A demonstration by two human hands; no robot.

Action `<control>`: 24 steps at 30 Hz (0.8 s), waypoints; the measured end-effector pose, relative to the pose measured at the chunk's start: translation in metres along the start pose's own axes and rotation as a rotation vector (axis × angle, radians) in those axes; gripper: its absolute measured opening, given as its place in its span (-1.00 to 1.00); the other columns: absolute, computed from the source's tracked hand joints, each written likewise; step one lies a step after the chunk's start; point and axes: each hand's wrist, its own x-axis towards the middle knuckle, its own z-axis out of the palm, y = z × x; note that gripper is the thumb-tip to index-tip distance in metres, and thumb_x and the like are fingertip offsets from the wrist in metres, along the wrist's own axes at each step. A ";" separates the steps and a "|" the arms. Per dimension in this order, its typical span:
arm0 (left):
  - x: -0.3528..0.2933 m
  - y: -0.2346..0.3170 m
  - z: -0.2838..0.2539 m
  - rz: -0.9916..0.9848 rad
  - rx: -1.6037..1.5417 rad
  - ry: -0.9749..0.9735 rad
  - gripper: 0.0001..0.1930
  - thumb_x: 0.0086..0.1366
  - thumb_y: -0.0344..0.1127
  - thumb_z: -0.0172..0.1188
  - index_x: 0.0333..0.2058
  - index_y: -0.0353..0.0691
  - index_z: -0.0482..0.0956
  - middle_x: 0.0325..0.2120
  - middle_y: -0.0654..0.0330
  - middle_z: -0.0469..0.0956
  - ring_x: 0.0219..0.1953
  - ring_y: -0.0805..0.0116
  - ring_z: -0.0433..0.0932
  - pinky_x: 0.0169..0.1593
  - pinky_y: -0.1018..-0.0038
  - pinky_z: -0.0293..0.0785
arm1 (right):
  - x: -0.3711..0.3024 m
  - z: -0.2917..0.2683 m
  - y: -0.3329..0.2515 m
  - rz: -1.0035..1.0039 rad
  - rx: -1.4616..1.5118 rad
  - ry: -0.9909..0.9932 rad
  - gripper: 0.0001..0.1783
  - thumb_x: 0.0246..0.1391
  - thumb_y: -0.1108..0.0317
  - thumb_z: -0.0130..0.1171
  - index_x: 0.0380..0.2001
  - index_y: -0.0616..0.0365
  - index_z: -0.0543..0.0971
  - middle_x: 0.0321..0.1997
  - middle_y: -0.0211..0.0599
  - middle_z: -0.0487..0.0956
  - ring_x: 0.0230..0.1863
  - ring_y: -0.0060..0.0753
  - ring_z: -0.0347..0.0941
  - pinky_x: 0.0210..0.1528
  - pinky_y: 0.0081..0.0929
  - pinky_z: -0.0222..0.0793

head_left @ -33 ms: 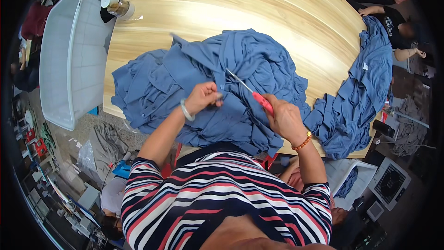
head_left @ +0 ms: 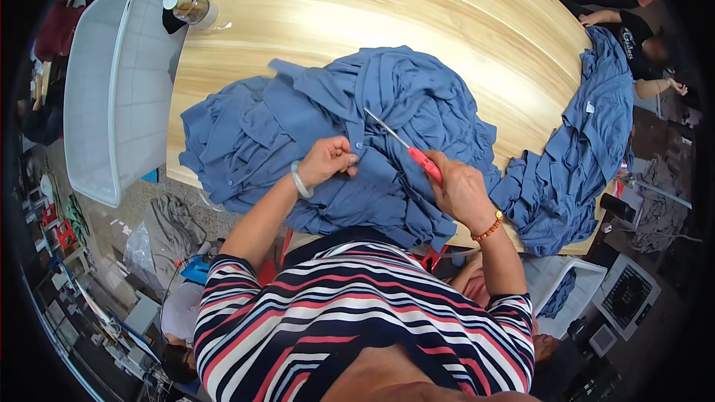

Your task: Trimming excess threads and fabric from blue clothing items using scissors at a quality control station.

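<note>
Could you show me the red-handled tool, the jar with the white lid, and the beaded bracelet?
Red-handled tool [head_left: 424, 164]: head view, on its handle.
White-lidded jar [head_left: 194, 10]: head view, on its body.
Beaded bracelet [head_left: 489, 231]: head view, on its beads.

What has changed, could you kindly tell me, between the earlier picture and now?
Only a little: the left hand has its fingers drawn in slightly, and the raised flap of blue cloth has shifted slightly left and down. Nothing was visibly taken or let go. The right hand still grips the red-handled tool; the jar stayed put.
</note>
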 end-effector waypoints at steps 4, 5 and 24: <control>-0.004 -0.011 -0.006 -0.034 0.210 0.385 -0.85 0.14 -0.38 0.26 -0.36 -0.30 0.51 -0.57 0.27 0.53 -0.59 0.58 0.48 -0.58 0.68 0.33 | 0.002 -0.003 -0.004 0.041 -0.029 -0.092 -0.67 -0.02 0.40 0.10 -0.12 0.10 0.44 -0.42 -0.09 0.57 -0.33 -0.03 0.50 -0.32 -0.18 0.39; -0.001 -0.006 -0.006 -0.033 0.206 0.385 -0.85 0.14 -0.38 0.26 -0.36 -0.30 0.51 -0.57 0.27 0.53 -0.59 0.58 0.48 -0.58 0.68 0.33 | 0.003 -0.001 -0.003 0.042 -0.025 -0.089 -0.67 -0.02 0.40 0.11 -0.11 0.10 0.44 -0.42 -0.09 0.57 -0.34 -0.03 0.50 -0.32 -0.18 0.40; 0.112 0.054 -0.031 0.158 -0.957 0.539 -0.90 0.22 -0.51 0.14 -0.43 -0.35 0.40 -0.41 0.04 0.48 -0.20 0.04 0.57 -0.13 0.37 0.62 | 0.032 -0.003 -0.002 0.013 -0.014 0.022 -0.68 0.04 0.33 0.11 -0.10 0.07 0.43 -0.53 0.03 0.52 -0.45 0.07 0.48 -0.38 -0.14 0.35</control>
